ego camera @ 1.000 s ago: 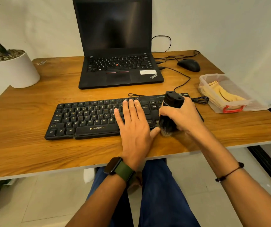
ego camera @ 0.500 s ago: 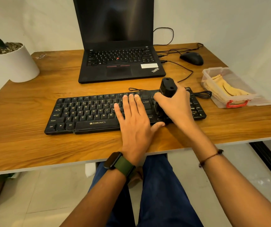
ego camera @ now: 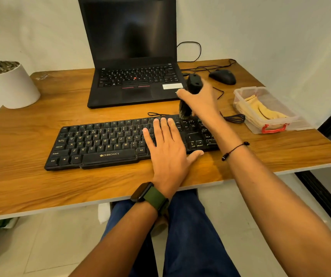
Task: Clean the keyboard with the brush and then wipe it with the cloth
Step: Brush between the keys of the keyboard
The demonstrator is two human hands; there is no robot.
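Observation:
A black keyboard point(ego camera: 100, 142) lies across the wooden desk point(ego camera: 30, 182). My left hand point(ego camera: 166, 148) rests flat on the keys right of centre, fingers straight, thumb off the front edge. My right hand point(ego camera: 200, 100) grips the black handle of a brush point(ego camera: 193, 82). Its dark bristles point(ego camera: 184, 111) touch the keyboard's far edge near the upper right keys. A yellow cloth point(ego camera: 260, 110) lies folded in a clear plastic box point(ego camera: 292, 118) at the desk's right side.
An open black laptop point(ego camera: 134, 82) stands behind the keyboard. A black mouse point(ego camera: 222, 76) and loose cables point(ego camera: 234, 117) lie at the back right. A white plant pot point(ego camera: 10, 86) stands at the left. The desk's front edge is close to my knees.
My right hand has carried the brush from the keyboard's front edge across the right keys to its far edge. My left hand stays flat on the keys.

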